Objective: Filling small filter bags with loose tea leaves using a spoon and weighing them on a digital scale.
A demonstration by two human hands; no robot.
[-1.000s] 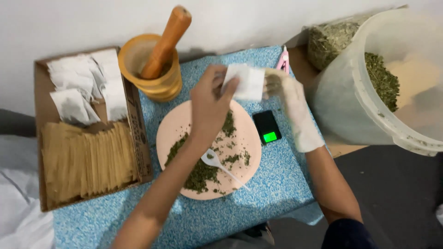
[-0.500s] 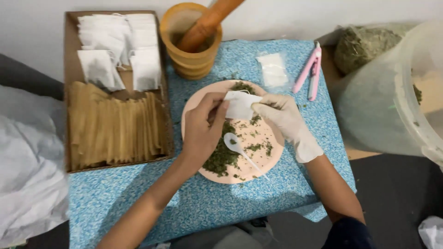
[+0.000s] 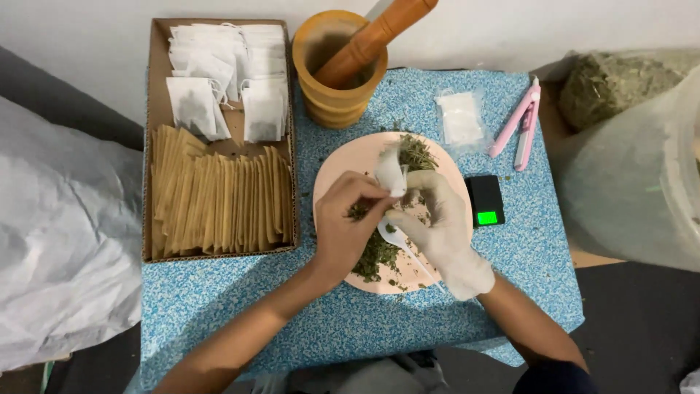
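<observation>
Both hands [image 3: 394, 226] pinch the sachet [image 3: 390, 172] — upright, mouth up.

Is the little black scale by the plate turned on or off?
On. The small black scale sits right of the pink plate on the blue table, and its little screen glows bright green.

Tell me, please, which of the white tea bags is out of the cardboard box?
The tea bag pinched over the pink plate; the others lie in the box.

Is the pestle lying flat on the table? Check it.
No, the pestle leans inside the mortar, its upper end sticking out past the rim.
</observation>
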